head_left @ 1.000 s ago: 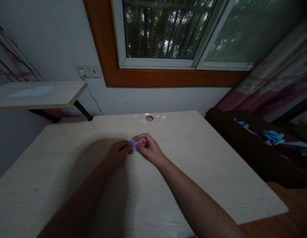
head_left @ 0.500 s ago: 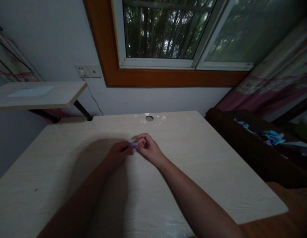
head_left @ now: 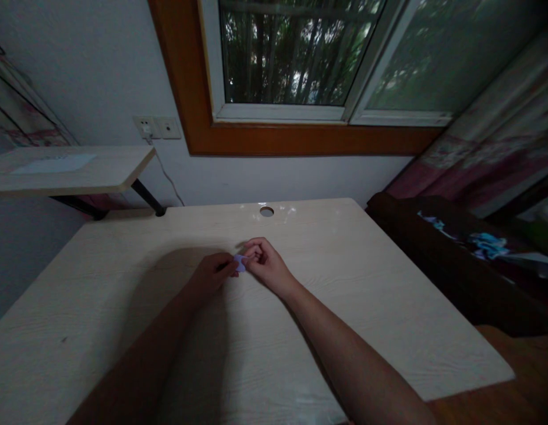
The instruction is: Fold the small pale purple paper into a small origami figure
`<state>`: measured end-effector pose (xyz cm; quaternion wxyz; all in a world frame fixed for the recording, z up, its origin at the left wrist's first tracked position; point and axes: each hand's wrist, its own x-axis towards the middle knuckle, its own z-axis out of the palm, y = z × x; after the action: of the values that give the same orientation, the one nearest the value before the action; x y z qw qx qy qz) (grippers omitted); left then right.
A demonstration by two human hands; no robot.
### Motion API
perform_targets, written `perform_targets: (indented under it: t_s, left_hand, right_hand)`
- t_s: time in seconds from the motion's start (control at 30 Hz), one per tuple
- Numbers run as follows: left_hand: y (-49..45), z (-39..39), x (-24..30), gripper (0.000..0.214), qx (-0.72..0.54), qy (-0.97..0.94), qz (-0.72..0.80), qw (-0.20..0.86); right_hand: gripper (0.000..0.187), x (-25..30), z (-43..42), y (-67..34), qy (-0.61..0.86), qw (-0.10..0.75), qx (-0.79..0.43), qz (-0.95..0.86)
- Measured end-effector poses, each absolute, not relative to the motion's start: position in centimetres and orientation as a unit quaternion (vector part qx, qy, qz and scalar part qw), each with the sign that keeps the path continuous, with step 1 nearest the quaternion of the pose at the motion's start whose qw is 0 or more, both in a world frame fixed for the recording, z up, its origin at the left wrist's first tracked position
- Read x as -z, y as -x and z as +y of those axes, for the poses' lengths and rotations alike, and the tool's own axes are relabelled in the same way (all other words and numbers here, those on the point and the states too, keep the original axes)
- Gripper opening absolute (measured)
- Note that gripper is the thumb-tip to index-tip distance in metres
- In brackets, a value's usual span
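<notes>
A small, pale purple piece (head_left: 240, 263), which looks like folded paper, is held between my two hands just above the desk. My left hand (head_left: 212, 270) pinches its left side with thumb and fingers. On the other side, my right hand (head_left: 267, 264) grips the right edge between thumb and forefinger, its remaining fingers curled. Fingertips cover parts of the piece, so its full shape is hidden.
The light wood desk (head_left: 345, 283) has a round cable hole (head_left: 267, 211) near its back edge. A raised shelf (head_left: 114, 162) stands at the left on black legs. Beyond the right edge is a dark brown piece of furniture (head_left: 424, 248) with cloth on it.
Slightly more of the purple piece's flat face shows between my fingers, which have shifted a little. Both arms stay in nearly the same place.
</notes>
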<state>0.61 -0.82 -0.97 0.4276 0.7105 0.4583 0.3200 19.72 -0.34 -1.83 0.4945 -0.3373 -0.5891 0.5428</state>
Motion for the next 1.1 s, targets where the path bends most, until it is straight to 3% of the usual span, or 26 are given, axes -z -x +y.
perform_targets:
  t_s: [0.27,0.77,1.1]
  left_hand:
    - [-0.76,-0.88,0.89,0.039,-0.264,-0.766,0.47,0.35]
    - [-0.6,-0.89,0.58,0.032,-0.28,-0.755,0.453,0.382]
    - [-0.66,-0.96,0.31,0.033,-0.299,-0.736,0.463,0.394]
  right_hand:
    - [0.038,2.25,-0.31,-19.74,0.334,0.481,-0.522,-0.62]
    - [0.034,2.08,-0.22,-19.73,0.326,0.511,-0.519,-0.603]
    - [0.024,1.77,-0.21,-19.89,0.301,0.516,-0.579,-0.555]
